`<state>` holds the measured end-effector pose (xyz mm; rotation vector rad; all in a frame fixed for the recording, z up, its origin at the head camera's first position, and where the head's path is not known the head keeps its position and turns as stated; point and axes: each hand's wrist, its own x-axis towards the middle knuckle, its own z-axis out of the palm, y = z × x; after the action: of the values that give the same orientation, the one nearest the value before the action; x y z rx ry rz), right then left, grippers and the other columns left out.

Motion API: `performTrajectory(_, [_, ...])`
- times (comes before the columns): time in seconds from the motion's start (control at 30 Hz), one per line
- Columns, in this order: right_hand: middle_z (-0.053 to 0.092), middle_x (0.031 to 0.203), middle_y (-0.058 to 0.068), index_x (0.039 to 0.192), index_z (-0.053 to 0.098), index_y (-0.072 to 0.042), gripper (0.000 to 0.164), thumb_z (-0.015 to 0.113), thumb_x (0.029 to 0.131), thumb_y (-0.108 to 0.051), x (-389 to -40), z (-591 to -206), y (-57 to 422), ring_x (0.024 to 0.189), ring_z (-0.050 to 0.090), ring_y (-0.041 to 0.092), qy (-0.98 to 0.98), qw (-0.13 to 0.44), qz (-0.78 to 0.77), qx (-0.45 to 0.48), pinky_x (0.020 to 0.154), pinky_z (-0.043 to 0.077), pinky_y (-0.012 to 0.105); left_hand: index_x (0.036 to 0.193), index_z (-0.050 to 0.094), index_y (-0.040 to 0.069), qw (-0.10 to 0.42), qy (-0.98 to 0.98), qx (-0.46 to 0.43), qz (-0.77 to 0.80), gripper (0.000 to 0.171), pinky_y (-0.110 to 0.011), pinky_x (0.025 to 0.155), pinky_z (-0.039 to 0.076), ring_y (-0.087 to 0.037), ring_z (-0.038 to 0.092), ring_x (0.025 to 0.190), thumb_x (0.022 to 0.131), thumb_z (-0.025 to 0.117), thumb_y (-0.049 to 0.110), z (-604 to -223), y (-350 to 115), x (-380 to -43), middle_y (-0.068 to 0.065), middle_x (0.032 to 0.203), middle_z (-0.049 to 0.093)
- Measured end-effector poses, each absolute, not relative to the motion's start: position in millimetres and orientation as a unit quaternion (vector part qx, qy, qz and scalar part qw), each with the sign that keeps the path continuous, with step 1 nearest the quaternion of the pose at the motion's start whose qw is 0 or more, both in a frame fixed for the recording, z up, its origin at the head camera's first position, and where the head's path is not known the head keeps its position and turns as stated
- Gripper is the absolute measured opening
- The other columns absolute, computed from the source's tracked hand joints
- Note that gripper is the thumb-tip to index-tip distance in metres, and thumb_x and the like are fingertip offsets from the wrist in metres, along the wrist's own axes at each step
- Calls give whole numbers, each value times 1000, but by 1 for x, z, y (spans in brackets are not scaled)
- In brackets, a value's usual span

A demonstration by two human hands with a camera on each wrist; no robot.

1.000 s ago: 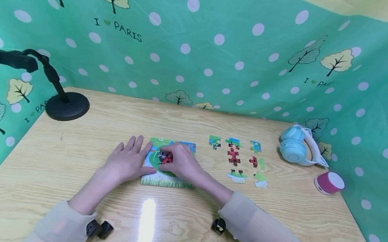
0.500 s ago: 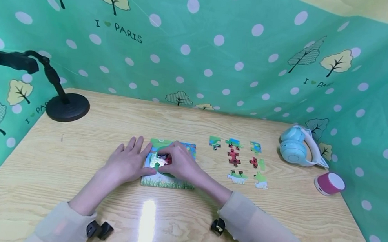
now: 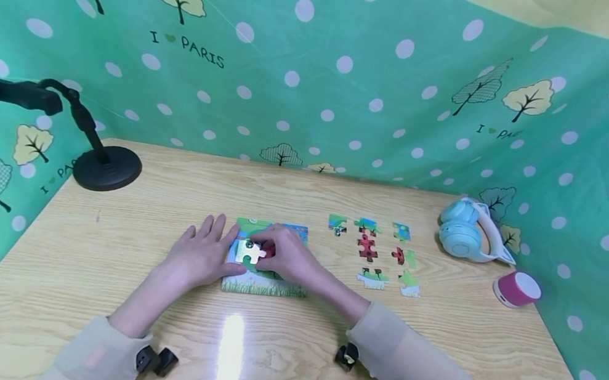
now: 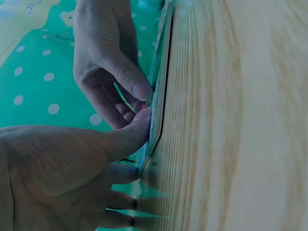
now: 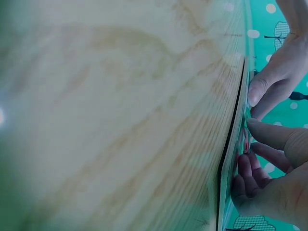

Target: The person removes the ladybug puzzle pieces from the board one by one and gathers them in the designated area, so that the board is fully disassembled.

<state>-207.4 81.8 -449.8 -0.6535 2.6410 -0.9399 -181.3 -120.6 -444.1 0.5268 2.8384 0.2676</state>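
Observation:
A flat picture puzzle board [image 3: 263, 288] with a grassy lower edge lies at mid-table in the head view. My left hand [image 3: 200, 250] rests at its left side with fingers spread, the thumb lying on the board. My right hand [image 3: 289, 256] pinches a ladybug puzzle piece [image 3: 269, 251] over the board; fingers hide much of it. Beside that piece shows a pale, piece-shaped recess [image 3: 244, 251]. In the right wrist view, the piece's reddish part [image 5: 247, 145] appears between thumb and fingers. The left wrist view shows my left thumb [image 4: 137, 127] on the board's edge.
Several loose puzzle pieces [image 3: 368, 247] lie right of the board. Farther right are blue headphones [image 3: 462, 228] and a pink round speaker [image 3: 517, 288]. A black stand [image 3: 106, 168] stands at the back left. A polka-dot cloth [image 3: 315, 92] hangs behind the table.
The ladybug piece has come up and slid right with my right hand, and a pale recess has appeared in the board. My left hand stays in place.

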Motion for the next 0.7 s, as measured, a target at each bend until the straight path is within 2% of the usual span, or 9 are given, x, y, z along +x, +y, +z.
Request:
performTrajectory(0.27, [70,110,6,133,70,-8,53,82,82,0,-207,-451,85,95,67,14,906,122,-325,-242,76,54,16,160,35,5,122,972,180,91,86,-73,119,30,-52,23,154,98,61,58,-445,-121,-181,-32,167,23])
performTrajectory(0.43, [69,113,7,132,71,-10,50,81,84,-1,-208,-451,86,94,67,13,906,119,-322,-246,76,54,15,159,36,4,118,972,181,87,85,-72,119,31,-52,24,154,98,61,57,-445,-121,-181,-32,166,24])
performTrajectory(0.7, [70,119,6,130,73,-13,44,79,88,-2,-210,-452,86,97,64,14,912,103,-303,-258,82,53,22,160,35,4,120,973,179,86,85,-72,119,31,-52,24,154,98,61,57,-443,-121,-181,-32,167,24])
